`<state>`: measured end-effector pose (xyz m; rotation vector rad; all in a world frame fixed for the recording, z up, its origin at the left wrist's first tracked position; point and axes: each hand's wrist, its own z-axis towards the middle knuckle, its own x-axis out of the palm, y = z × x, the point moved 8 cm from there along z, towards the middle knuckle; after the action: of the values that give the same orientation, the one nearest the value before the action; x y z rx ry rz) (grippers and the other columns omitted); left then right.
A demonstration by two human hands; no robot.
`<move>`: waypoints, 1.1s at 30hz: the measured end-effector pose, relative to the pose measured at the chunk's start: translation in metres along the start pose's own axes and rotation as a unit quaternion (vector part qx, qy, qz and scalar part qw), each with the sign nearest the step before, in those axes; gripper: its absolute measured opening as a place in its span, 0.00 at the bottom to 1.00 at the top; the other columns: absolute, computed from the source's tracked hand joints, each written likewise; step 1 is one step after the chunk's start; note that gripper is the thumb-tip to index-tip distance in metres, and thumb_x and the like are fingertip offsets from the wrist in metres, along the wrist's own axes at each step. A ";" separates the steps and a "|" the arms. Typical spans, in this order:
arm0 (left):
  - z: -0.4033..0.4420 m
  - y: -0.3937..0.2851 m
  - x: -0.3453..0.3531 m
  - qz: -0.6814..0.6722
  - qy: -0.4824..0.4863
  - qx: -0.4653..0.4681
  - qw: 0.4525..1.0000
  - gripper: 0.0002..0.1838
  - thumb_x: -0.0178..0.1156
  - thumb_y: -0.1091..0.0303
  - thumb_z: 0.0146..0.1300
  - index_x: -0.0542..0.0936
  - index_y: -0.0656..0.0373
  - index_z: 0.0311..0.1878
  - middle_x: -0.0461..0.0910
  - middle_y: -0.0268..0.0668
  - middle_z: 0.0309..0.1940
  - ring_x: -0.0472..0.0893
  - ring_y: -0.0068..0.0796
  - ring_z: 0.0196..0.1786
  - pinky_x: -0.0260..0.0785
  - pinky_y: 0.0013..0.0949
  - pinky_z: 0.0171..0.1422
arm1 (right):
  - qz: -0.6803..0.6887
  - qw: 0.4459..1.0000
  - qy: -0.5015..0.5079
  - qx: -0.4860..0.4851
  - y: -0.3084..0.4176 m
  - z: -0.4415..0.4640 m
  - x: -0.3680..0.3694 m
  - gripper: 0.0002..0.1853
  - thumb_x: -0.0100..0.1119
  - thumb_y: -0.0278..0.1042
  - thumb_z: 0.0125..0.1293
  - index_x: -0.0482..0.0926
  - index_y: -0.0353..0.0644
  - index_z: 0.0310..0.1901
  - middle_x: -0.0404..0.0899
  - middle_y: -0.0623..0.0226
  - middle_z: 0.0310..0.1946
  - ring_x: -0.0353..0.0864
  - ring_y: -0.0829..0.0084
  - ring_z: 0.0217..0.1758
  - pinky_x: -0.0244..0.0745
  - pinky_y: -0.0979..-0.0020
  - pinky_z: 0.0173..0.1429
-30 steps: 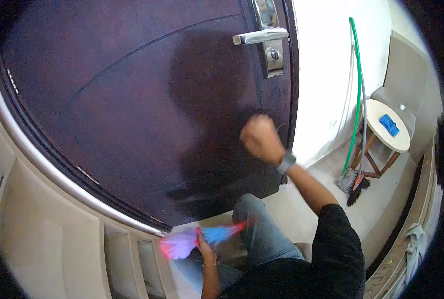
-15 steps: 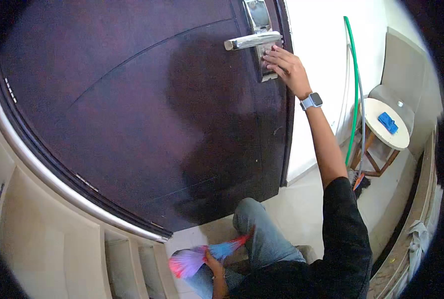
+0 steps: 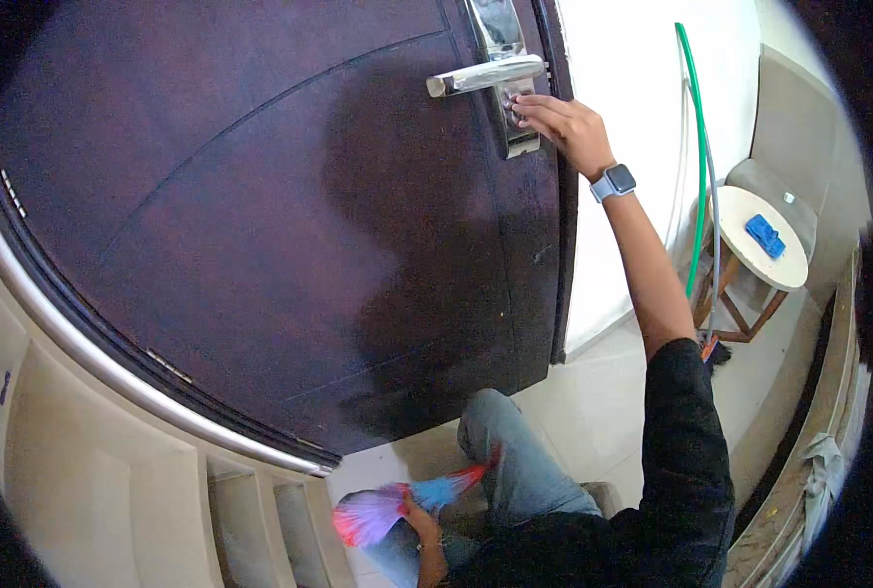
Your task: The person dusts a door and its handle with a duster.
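1. Door [image 3: 260,196], dark and apparently shut, stands in front of the person; its silver lever handle [image 3: 485,74] sits roughly level, with no hand on it
2. Up at the lock plate [image 3: 521,148], just below that handle, the right hand [image 3: 578,132] has its fingers drawn narrow, seemingly pinching the small thumb-turn [image 3: 512,106]; whether it has been turned, I cannot tell from here
3. Lower down, the left hand [image 3: 421,521] is closed around the middle of a multicoloured duster [image 3: 373,517], held over the person's legs [image 3: 515,461] and apart from the door
4. As I judge it, the reach to the lock is done and the work there is under way; nothing shows it finished
5. Half a second ago the right fingers were spread loosely over the plate; now they are bunched together, while the duster has hardly moved
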<state>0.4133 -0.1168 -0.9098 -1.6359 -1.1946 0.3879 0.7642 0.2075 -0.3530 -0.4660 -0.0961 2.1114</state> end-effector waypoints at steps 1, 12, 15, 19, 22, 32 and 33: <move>-0.009 -0.009 0.007 0.000 -0.001 -0.001 1.000 0.23 0.52 0.50 0.55 0.67 0.54 0.50 0.71 0.34 0.41 0.72 0.32 0.40 0.68 0.39 0.37 | -0.024 1.000 0.018 -0.004 -0.002 0.000 0.003 0.12 0.53 0.38 0.54 0.76 0.52 0.42 0.76 0.80 0.42 0.76 0.78 0.37 0.68 0.76 0.35; 0.010 -0.081 0.054 0.061 0.085 0.208 0.973 0.14 0.51 0.62 0.57 0.71 0.61 0.43 0.72 0.34 0.37 0.71 0.27 0.38 0.65 0.30 0.41 | 0.071 0.995 -0.071 0.024 0.005 -0.003 -0.003 0.11 0.55 0.37 0.53 0.75 0.51 0.41 0.75 0.74 0.40 0.76 0.72 0.31 0.72 0.75 0.32; -0.026 -0.198 0.157 0.116 0.167 0.244 0.948 0.11 0.48 0.73 0.58 0.73 0.63 0.43 0.74 0.34 0.36 0.71 0.23 0.34 0.64 0.27 0.40 | 0.191 0.967 -0.068 0.155 -0.007 -0.010 0.002 0.12 0.57 0.34 0.52 0.74 0.49 0.40 0.74 0.70 0.36 0.75 0.70 0.28 0.71 0.74 0.30; -0.110 -0.346 0.304 0.197 0.294 0.521 0.777 0.10 0.50 0.78 0.55 0.73 0.67 0.41 0.77 0.39 0.35 0.74 0.34 0.40 0.64 0.36 0.47 | 0.113 0.985 -0.018 0.133 -0.009 -0.006 -0.003 0.12 0.57 0.35 0.52 0.71 0.44 0.38 0.72 0.67 0.29 0.72 0.67 0.33 0.69 0.70 0.35; -0.213 -0.431 0.389 0.244 0.257 0.711 0.607 0.09 0.53 0.73 0.50 0.75 0.67 0.35 0.76 0.52 0.33 0.75 0.47 0.40 0.65 0.39 0.43 | 0.055 0.996 -0.007 0.076 -0.005 -0.002 -0.012 0.12 0.53 0.33 0.53 0.72 0.44 0.40 0.72 0.67 0.33 0.72 0.68 0.37 0.69 0.71 0.40; -0.248 -0.442 0.539 0.326 0.317 0.686 0.567 0.16 0.56 0.63 0.51 0.76 0.69 0.34 0.74 0.58 0.32 0.73 0.55 0.40 0.65 0.43 0.44 | 0.034 0.989 0.080 -0.120 0.000 0.016 -0.015 0.11 0.50 0.29 0.52 0.75 0.43 0.39 0.73 0.69 0.37 0.71 0.70 0.40 0.69 0.73 0.44; -0.247 -0.439 0.538 0.327 0.326 0.680 0.569 0.16 0.55 0.62 0.51 0.76 0.69 0.33 0.74 0.58 0.31 0.73 0.55 0.40 0.65 0.43 0.44 | 0.031 0.986 0.088 -0.141 0.002 0.016 -0.013 0.10 0.50 0.28 0.51 0.75 0.42 0.37 0.73 0.69 0.36 0.71 0.70 0.40 0.69 0.73 0.44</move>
<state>0.6135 0.1938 -0.2720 -0.5303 0.4543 0.7869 0.7633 0.1976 -0.3349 -0.8308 -0.2839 2.1169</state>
